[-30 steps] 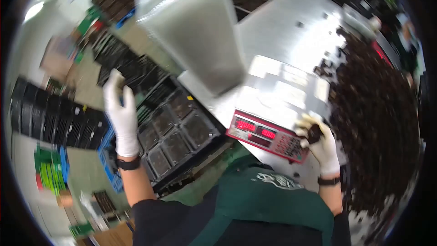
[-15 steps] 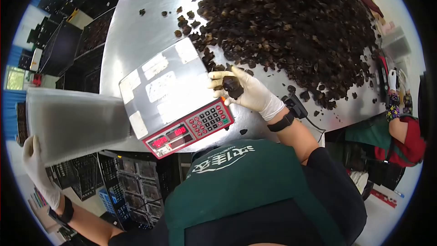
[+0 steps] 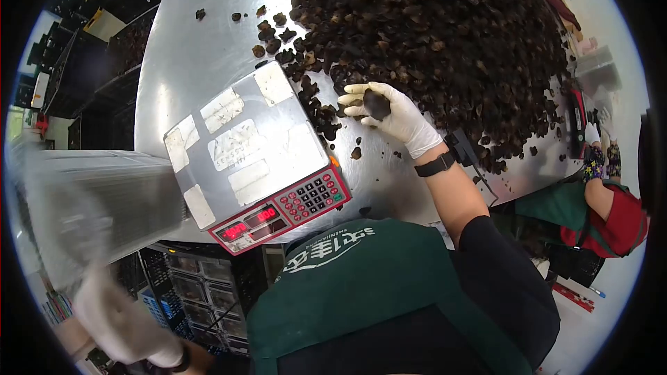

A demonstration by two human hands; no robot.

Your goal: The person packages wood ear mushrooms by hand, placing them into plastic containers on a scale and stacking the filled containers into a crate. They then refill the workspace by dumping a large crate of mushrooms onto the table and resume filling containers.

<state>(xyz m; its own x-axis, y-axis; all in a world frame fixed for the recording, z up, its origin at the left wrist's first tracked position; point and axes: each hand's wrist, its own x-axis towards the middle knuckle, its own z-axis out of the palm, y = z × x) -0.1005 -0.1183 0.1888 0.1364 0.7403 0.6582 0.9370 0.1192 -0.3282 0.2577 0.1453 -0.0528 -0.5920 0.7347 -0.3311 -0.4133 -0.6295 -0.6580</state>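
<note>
My right hand (image 3: 394,117), in a pale glove, holds a dark, rounded wood ear mushroom (image 3: 376,105) against its palm, fingers partly spread. It hovers over the steel table, right of a red-framed digital scale (image 3: 313,194). Nothing lies on the scale's metal plate (image 3: 278,146), which carries worn white stickers. My gloved left hand (image 3: 114,312) is smeared by motion at the lower left. A blurred clear plastic box (image 3: 76,226) extends up from it, beside the stack of clear boxes (image 3: 149,187). Its fingers do not show clearly.
A large heap of dark mushrooms (image 3: 431,42) covers the far table, with loose pieces scattered around it. A black device with a cable (image 3: 462,149) lies beside my right wrist. Dark crates (image 3: 111,35) stand at left. Another person's arm (image 3: 599,201) is at the right.
My left hand has swung down and right, with a clear box blurring away from the stack's end. My right hand has moved right, away from the scale, with the mushroom in it.
</note>
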